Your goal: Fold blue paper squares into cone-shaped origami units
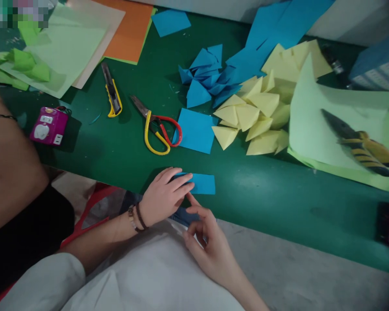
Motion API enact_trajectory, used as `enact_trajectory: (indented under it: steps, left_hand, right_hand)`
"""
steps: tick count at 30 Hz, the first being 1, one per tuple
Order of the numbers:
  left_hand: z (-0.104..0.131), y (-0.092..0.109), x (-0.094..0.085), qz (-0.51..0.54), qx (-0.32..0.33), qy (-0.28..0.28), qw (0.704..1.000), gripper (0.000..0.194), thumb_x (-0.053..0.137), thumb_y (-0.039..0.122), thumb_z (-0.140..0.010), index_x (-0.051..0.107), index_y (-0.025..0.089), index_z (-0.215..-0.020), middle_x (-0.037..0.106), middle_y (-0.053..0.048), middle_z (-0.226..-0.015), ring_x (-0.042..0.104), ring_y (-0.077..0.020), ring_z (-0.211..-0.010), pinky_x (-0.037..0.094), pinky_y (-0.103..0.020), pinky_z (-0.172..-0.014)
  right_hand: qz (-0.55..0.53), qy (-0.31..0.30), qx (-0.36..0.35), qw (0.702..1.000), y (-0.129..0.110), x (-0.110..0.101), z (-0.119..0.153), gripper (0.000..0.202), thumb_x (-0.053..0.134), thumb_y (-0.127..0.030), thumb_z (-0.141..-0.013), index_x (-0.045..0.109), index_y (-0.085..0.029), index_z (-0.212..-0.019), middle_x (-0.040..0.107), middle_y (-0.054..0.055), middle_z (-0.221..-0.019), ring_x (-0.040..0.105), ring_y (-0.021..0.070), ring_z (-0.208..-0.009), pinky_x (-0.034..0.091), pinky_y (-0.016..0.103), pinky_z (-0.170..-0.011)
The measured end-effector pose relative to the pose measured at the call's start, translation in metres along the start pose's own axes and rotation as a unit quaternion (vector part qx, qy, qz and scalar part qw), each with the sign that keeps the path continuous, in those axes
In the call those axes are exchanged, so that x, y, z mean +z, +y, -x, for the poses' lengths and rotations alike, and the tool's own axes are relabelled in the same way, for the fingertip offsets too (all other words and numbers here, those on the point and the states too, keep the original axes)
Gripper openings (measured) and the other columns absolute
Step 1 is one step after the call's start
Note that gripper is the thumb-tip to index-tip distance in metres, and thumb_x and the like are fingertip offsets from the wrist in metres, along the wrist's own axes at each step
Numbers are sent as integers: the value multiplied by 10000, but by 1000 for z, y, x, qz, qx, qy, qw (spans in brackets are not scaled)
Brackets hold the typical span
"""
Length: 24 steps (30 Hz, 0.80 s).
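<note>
A small blue paper rectangle (205,184), apparently folded, lies at the near edge of the green table. My left hand (168,190) rests flat over its left end, fingers stretched out and pressing down. Just below the paper's lower edge is my right hand (207,237), its index finger extended towards the left fingertips and the other fingers loosely curled, holding nothing. Beyond them lies a flat blue paper square (197,131), partly under the red handle of a pair of scissors (157,125) with red and yellow grips.
A yellow utility knife (112,93) and a purple device (49,126) lie to the left. Folded blue pieces (204,75) and yellow pieces (256,112) are heaped beyond. Pliers (359,144) sit on green sheets (327,108) at right. A co-worker's arm (13,151) is at left.
</note>
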<state>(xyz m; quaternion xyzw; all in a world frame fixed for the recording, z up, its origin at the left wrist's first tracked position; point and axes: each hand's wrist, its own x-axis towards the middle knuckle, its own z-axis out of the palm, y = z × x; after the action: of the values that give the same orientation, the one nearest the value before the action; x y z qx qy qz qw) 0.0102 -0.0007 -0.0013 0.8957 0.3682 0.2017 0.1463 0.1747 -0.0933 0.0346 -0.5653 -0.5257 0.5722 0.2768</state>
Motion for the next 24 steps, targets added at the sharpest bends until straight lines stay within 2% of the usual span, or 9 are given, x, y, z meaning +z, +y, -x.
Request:
enact_trajectory:
  steps: [4,8,11,16,19,21,22,24]
  left_hand:
    - [-1,0,-2,6,4,-9,1000,337,494,103,-871,658,155,-1161,642,-35,-1296,495,-271,-1201,477,-447,-1019]
    - [-1,0,-4,8,-5,-18,1000,323,482,134,-900,656,163,-1170,632,-28,-1312,487,-267,-1211,470,-445,-1023]
    - [-1,1,-3,3,-5,-21,1000,316,476,145,-918,653,169,-1178,632,-29,-1312,483,-265,-1219,466,-443,-1023]
    - [0,0,-3,-1,1,-21,1000,320,495,122,-900,658,170,-1172,639,-38,-1301,482,-264,-1214,463,-446,-1016]
    - [-2,-1,-6,6,5,-23,1000,310,502,134,-902,664,166,-1165,647,-38,-1291,484,-267,-1201,463,-446,-999]
    - [-5,-3,-10,14,7,-35,999,313,506,150,-898,667,172,-1166,649,-33,-1288,485,-273,-1191,456,-453,-994]
    - [-6,-4,-13,18,9,-45,999,319,512,156,-891,668,178,-1169,649,-29,-1287,484,-277,-1188,451,-459,-993]
    - [-8,-6,-17,25,14,-68,997,344,529,160,-864,667,189,-1178,647,-20,-1290,478,-283,-1181,437,-471,-1000]
  right_hand:
    - [-70,-17,29,997,1,5,1,353,507,-221,-900,410,-288,-1233,220,189,-1609,588,42,-572,459,243,-470]
    - [-97,-11,57,994,3,6,2,363,503,-266,-921,393,-303,-1264,221,171,-1610,594,50,-605,493,260,-521]
    - [-94,23,60,994,6,3,4,317,473,-268,-938,400,-311,-1243,255,156,-1600,627,69,-631,519,279,-550]
    - [-56,126,60,989,15,-12,15,270,462,-286,-952,418,-309,-1217,301,158,-1583,628,70,-596,544,295,-566]
    - [9,177,57,982,20,-25,18,245,456,-302,-962,434,-289,-1206,378,170,-1542,607,66,-550,520,280,-508]
    - [112,223,27,968,21,-31,12,202,504,-294,-948,485,-265,-1147,500,151,-1452,579,63,-531,478,257,-466]
    - [182,254,-3,950,21,-33,6,166,544,-281,-932,519,-252,-1093,581,129,-1360,570,68,-542,467,250,-474]
    - [324,311,-94,888,19,-34,-9,79,610,-242,-898,574,-232,-966,690,69,-1074,565,91,-596,473,252,-550]
